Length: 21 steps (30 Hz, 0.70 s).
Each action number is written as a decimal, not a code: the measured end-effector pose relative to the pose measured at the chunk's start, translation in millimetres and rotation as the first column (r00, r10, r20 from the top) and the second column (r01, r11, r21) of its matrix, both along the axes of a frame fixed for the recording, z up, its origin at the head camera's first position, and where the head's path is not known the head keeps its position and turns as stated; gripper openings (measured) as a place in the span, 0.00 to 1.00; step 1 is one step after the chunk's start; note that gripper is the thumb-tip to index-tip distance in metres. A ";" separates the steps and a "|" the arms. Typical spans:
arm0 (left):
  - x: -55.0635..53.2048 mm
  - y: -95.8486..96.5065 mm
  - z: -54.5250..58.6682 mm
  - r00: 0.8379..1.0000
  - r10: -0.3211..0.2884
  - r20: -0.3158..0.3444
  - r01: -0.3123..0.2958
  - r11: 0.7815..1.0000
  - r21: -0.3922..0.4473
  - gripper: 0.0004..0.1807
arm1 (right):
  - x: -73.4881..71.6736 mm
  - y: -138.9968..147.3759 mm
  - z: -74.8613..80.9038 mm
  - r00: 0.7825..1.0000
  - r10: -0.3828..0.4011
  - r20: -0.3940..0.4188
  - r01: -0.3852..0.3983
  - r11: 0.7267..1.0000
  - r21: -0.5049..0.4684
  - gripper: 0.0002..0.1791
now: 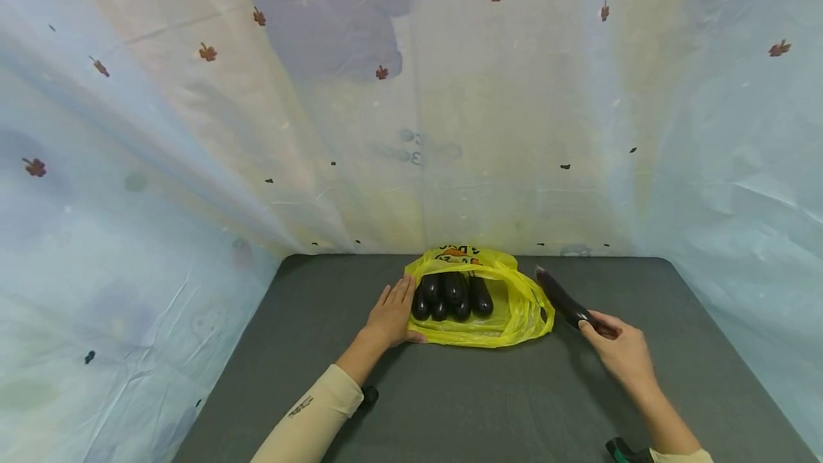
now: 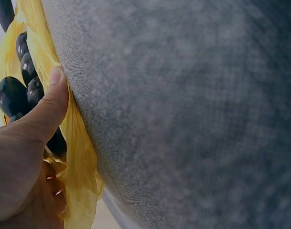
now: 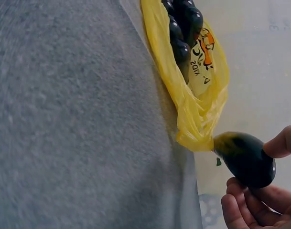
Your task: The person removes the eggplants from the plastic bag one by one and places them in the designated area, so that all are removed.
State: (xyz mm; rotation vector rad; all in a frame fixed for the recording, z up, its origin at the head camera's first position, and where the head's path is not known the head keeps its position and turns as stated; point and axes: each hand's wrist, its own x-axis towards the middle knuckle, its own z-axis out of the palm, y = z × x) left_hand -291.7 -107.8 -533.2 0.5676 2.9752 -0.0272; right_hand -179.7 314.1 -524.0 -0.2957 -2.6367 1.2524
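Observation:
A yellow plastic bag lies with its mouth spread, and several dark, glossy eggplants are bunched inside toward its left. Against the bag's left side rests my left hand, fingers fairly straight. Its thumb lies along the bag's near edge in the left wrist view; the other fingers are partly hidden there. My right hand grips one eggplant by its near end, to the right of the bag. In the right wrist view, thumb and fingers hold this eggplant, its far end by the bag's gathered edge.
Dark grey cloth covers the table. Behind it and to the sides hangs a pale, patterned plastic sheet, close to the table's far edge. A dark piece shows at the left wrist, and another at the right wrist.

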 end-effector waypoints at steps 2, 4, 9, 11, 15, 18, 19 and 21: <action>0.2 0.4 1.0 1.000 0.000 0.002 0.000 1.000 -0.004 0.76 | -1.8 -2.2 -1.6 1.000 0.004 0.003 -0.004 1.000 0.016 0.31; 0.1 0.9 1.7 1.000 0.000 0.003 0.000 1.000 -0.011 0.76 | -3.5 -4.5 -3.1 1.000 0.012 0.012 -0.013 1.000 0.022 0.32; -0.1 1.2 2.0 1.000 0.003 0.008 -0.003 1.000 -0.025 0.76 | -7.7 -10.2 -7.6 0.999 0.025 0.040 -0.027 0.999 0.027 0.32; -0.1 1.3 2.3 1.000 0.004 0.009 -0.004 1.000 -0.023 0.75 | -9.6 -12.3 -9.8 0.999 0.030 0.046 -0.032 0.999 0.033 0.32; 0.0 1.6 2.6 1.000 0.000 0.005 0.000 1.000 -0.013 0.75 | -12.7 -15.5 -14.4 0.998 0.043 0.043 -0.045 0.998 0.046 0.32; 0.2 1.3 2.1 1.000 -0.003 0.005 0.003 1.000 -0.011 0.75 | -14.3 -17.0 -16.5 0.997 0.063 0.045 -0.066 0.996 0.063 0.31; 0.2 1.1 1.8 1.000 -0.003 0.005 0.003 1.000 -0.013 0.75 | -14.7 -17.5 -16.5 0.996 0.074 0.050 -0.078 0.994 0.071 0.31; -0.1 0.8 1.4 1.000 -0.003 0.008 0.004 1.000 -0.016 0.75 | -16.5 -18.4 -17.1 0.993 0.096 0.066 -0.101 0.991 0.084 0.31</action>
